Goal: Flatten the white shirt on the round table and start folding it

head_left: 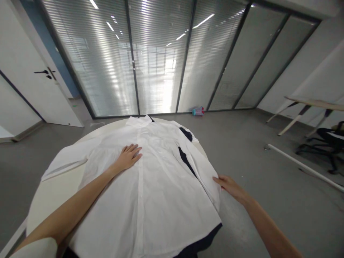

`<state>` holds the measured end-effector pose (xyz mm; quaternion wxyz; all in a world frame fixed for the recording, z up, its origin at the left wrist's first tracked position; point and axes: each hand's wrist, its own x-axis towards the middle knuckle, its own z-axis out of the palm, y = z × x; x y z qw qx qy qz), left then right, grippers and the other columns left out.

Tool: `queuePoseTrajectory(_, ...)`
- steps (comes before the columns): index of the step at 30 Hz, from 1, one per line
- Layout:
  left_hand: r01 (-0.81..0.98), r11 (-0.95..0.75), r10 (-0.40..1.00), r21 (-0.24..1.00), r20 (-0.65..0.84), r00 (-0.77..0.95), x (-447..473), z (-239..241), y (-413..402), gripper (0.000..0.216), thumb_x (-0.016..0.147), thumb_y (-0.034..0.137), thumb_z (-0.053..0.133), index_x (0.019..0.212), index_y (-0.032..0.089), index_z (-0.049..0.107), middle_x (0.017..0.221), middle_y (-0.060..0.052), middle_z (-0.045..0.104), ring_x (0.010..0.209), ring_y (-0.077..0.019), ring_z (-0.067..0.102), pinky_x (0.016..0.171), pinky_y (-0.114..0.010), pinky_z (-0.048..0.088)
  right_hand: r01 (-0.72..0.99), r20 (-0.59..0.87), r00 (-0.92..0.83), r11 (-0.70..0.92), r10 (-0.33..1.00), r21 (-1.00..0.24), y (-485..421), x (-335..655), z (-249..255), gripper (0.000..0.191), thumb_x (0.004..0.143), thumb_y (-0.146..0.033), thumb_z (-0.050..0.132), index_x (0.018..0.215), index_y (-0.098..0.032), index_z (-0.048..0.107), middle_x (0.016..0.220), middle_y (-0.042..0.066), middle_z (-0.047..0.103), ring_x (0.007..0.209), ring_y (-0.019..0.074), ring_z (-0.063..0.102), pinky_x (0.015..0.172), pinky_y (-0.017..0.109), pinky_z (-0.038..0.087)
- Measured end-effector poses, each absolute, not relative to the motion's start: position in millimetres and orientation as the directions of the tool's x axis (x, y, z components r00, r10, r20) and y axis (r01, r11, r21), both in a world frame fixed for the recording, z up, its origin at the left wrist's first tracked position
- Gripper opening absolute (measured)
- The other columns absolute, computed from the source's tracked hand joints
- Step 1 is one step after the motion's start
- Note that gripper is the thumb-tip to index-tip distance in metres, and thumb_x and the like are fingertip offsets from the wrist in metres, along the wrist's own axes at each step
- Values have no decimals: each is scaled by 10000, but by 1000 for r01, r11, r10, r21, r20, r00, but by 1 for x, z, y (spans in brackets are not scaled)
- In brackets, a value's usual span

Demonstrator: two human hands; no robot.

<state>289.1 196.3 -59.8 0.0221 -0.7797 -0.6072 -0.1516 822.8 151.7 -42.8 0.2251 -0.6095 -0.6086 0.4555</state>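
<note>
One round white table (pixel 53 195) carries one white shirt (pixel 150 186), spread front-up with its collar at the far edge and a single dark garment (pixel 188 163) showing beneath it. The step in hand looks like smoothing and squaring the shirt. The left hand (pixel 129 156) lies flat and open on the chest panel, holding nothing, while the right hand (pixel 228 184) touches the right sleeve's edge (whether it pinches the cloth, I cannot tell). Judging by this, the next move calls for keeping the chest pinned while drawing that sleeve over evenly.
</note>
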Motion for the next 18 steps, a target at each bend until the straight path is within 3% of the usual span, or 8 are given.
queuePoseTrajectory(3, 955, -260, 939, 141, 266, 216, 290, -58, 197, 513, 1008, 508, 392, 1428, 257, 544, 1534, -78, 474, 1454, -311, 370, 1181, -516, 275, 670, -126, 11, -101, 992, -736, 186, 852, -19, 541, 659, -702, 685, 708, -163, 675, 582, 18, 595, 592, 185, 568, 547, 292, 429)
queuePoseTrajectory(7, 955, -252, 944, 154, 255, 208, 292, -56, 195, 508, 1005, 507, 408, 1425, 257, 548, 1533, -79, 475, 1450, -311, 379, 1175, -525, 288, 798, 146, 262, -129, 954, -589, 253, 890, 44, 289, 806, -434, 632, 827, -149, 678, 538, 43, 599, 503, 176, 550, 557, 321, 387)
queuePoseTrajectory(9, 955, -254, 943, 156, 260, 208, 293, -55, 194, 504, 1006, 506, 413, 1420, 255, 553, 1530, -79, 479, 1447, -310, 383, 1174, -527, 291, 836, 196, 305, -164, 932, -523, 288, 900, 77, 229, 862, -367, 565, 822, -171, 675, 507, 59, 588, 525, 204, 566, 607, 366, 393)
queuePoseTrajectory(13, 953, -255, 940, 166, 273, 204, 294, -53, 194, 500, 1007, 506, 421, 1416, 253, 558, 1524, -82, 488, 1440, -309, 395, 1172, -530, 296, 813, 263, 358, -160, 896, -560, 354, 899, 114, 189, 872, -336, 519, 801, -236, 663, 634, 80, 667, 671, 246, 610, 702, 413, 440)
queuePoseTrajectory(18, 951, -257, 938, 173, 283, 202, 295, -52, 191, 497, 1008, 514, 421, 1414, 262, 559, 1519, -83, 493, 1433, -304, 405, 1164, -528, 312, 838, 287, 414, -239, 864, -491, 418, 880, 94, 234, 870, -320, 539, 679, -211, 619, 697, 146, 644, 803, 275, 624, 723, 429, 455)
